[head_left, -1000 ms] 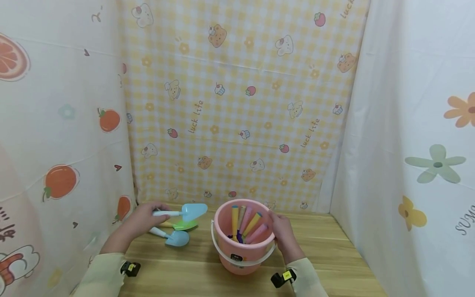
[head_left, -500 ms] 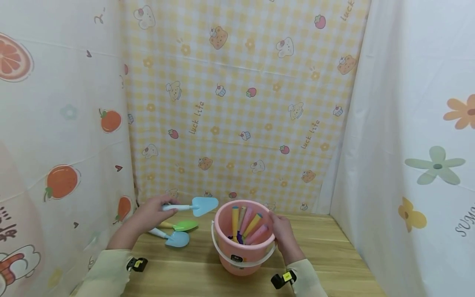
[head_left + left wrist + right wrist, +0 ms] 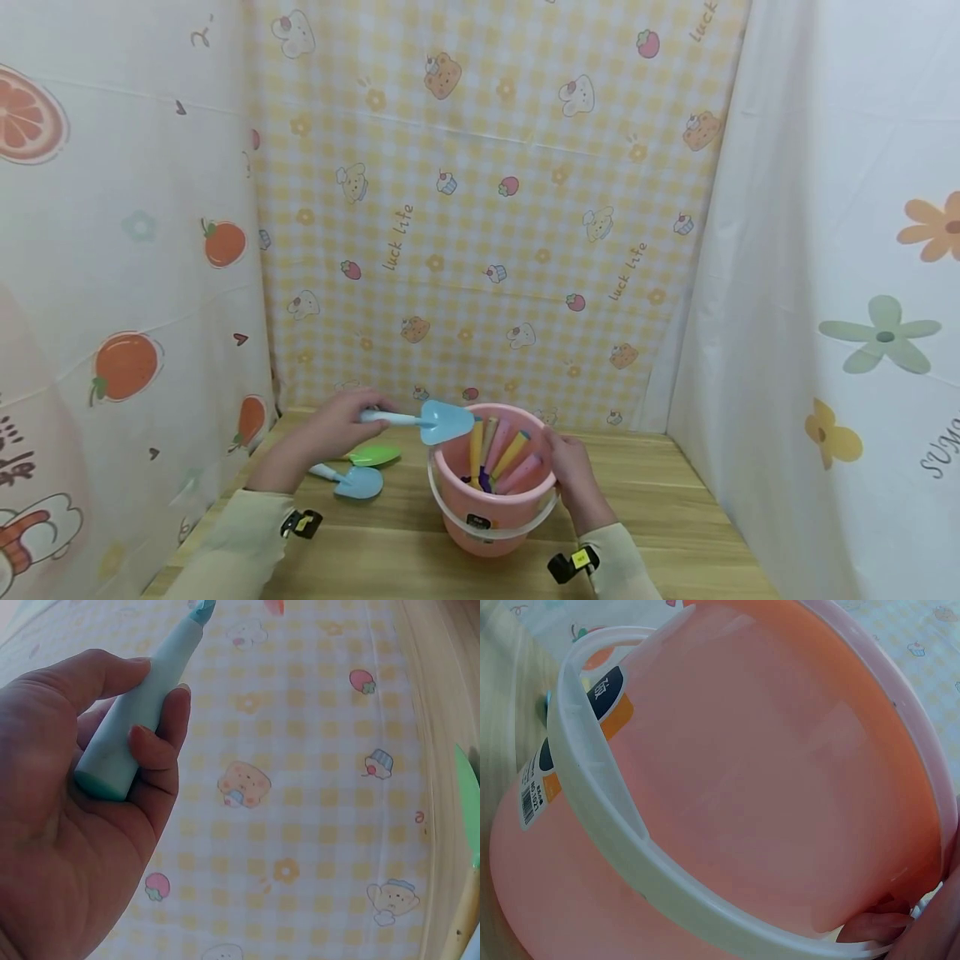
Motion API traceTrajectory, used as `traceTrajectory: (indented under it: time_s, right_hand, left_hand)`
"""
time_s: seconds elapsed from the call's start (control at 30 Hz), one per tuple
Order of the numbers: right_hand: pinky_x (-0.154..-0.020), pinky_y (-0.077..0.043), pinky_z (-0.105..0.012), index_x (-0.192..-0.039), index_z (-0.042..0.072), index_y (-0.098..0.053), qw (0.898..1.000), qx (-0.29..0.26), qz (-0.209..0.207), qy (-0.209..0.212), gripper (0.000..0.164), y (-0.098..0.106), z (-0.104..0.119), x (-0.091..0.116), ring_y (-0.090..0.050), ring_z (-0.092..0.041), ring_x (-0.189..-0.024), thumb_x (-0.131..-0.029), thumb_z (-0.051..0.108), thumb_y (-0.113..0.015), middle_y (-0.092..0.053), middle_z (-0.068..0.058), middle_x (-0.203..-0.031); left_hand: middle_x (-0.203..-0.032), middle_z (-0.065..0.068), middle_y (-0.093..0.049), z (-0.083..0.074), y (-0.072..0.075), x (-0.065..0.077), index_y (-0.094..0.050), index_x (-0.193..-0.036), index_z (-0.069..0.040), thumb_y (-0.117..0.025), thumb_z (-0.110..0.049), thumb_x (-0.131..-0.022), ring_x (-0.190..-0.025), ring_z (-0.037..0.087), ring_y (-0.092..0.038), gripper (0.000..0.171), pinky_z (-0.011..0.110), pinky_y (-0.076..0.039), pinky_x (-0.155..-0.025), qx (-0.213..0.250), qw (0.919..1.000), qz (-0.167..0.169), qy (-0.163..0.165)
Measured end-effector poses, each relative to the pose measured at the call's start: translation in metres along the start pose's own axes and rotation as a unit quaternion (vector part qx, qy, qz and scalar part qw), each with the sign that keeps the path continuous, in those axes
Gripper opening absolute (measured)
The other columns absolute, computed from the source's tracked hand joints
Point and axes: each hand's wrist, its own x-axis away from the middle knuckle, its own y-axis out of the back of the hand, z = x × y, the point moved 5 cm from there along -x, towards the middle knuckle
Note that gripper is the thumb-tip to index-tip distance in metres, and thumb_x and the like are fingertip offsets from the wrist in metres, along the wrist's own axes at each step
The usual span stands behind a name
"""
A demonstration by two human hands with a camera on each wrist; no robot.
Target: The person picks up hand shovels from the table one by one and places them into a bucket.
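In the head view my left hand (image 3: 351,427) grips a light blue toy trowel (image 3: 444,422) by its pale handle. Its blade points right and overlaps the left rim of a pink bucket (image 3: 491,517). The left wrist view shows curled fingers and thumb around that handle (image 3: 127,742). My right hand (image 3: 572,467) holds the bucket's right rim, and its fingers (image 3: 877,926) show at the lower right of the right wrist view. Inside the bucket several tools with yellow, tan and pink handles (image 3: 510,454) lean together; their lower ends are mostly hidden.
On the wooden table (image 3: 360,550), left of the bucket, lie a blue shovel (image 3: 360,482) and a green-bladed trowel (image 3: 377,455). The bucket's white handle (image 3: 517,530) hangs down its front. Patterned cloth (image 3: 465,225) stands behind and on both sides.
My left hand has carried the light blue trowel rightward, from above the tools on the table to the bucket's left rim. The right hand and bucket have stayed in place.
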Motion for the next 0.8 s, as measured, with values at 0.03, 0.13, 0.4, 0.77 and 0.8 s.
traceTrajectory:
  time_s: [0.03, 0.13, 0.4, 0.77, 0.8]
  right_hand:
    - [-0.059, -0.059, -0.030, -0.122, -0.008, -0.070, 1.000, 0.002, 0.000, 0.000, 0.054, 0.000, 0.000, 0.000, -0.068, -0.017, -0.069, -0.117, 0.042, -0.053, -0.071, -0.013, -0.089]
    - [-0.062, -0.061, -0.031, -0.121, -0.008, -0.071, 1.000, 0.005, 0.002, -0.002, 0.054, 0.000, 0.000, 0.000, -0.069, -0.018, -0.070, -0.117, 0.043, -0.052, -0.071, -0.012, -0.090]
    - [-0.061, -0.060, -0.030, -0.120, -0.007, -0.072, 1.000, 0.005, 0.004, -0.003, 0.054, 0.001, -0.001, 0.000, -0.068, -0.018, -0.070, -0.117, 0.044, -0.053, -0.072, -0.013, -0.090]
    - [-0.054, -0.053, -0.027, -0.120, -0.006, -0.070, 1.000, -0.002, 0.000, -0.007, 0.053, 0.001, -0.002, 0.000, -0.063, -0.015, -0.063, -0.116, 0.045, -0.055, -0.068, -0.010, -0.084]
    - [-0.053, -0.052, -0.026, -0.120, -0.006, -0.070, 1.000, -0.002, -0.001, -0.007, 0.053, 0.001, -0.002, 0.000, -0.062, -0.015, -0.062, -0.116, 0.045, -0.055, -0.068, -0.010, -0.084]
  left_hand:
    - [-0.109, -0.006, -0.072, -0.002, -0.001, -0.002, -0.080, -0.120, -0.018, -0.076, -0.015, -0.106, -0.096, 0.017, -0.060, 0.015, 0.040, -0.053, -0.085, 0.002, 1.0000, 0.006, -0.001]
    - [-0.110, -0.007, -0.072, -0.009, -0.005, -0.007, -0.079, -0.121, -0.020, -0.075, -0.015, -0.106, -0.096, 0.017, -0.063, 0.016, 0.040, -0.055, -0.085, 0.005, 0.9998, 0.017, -0.002]
    - [-0.111, -0.010, -0.072, -0.021, -0.018, -0.024, -0.080, -0.118, -0.022, -0.078, -0.014, -0.104, -0.104, 0.015, -0.066, 0.016, 0.047, -0.058, -0.093, -0.004, 0.9987, 0.047, -0.020]
    - [-0.101, -0.013, -0.071, -0.026, -0.043, -0.044, -0.082, -0.109, -0.023, -0.082, -0.012, -0.100, -0.092, 0.011, -0.065, 0.014, 0.041, -0.058, -0.086, -0.014, 0.9962, 0.083, -0.023]
    - [-0.101, -0.013, -0.072, -0.027, -0.044, -0.045, -0.082, -0.108, -0.023, -0.083, -0.012, -0.099, -0.091, 0.011, -0.065, 0.014, 0.041, -0.058, -0.086, -0.017, 0.9961, 0.083, -0.026]
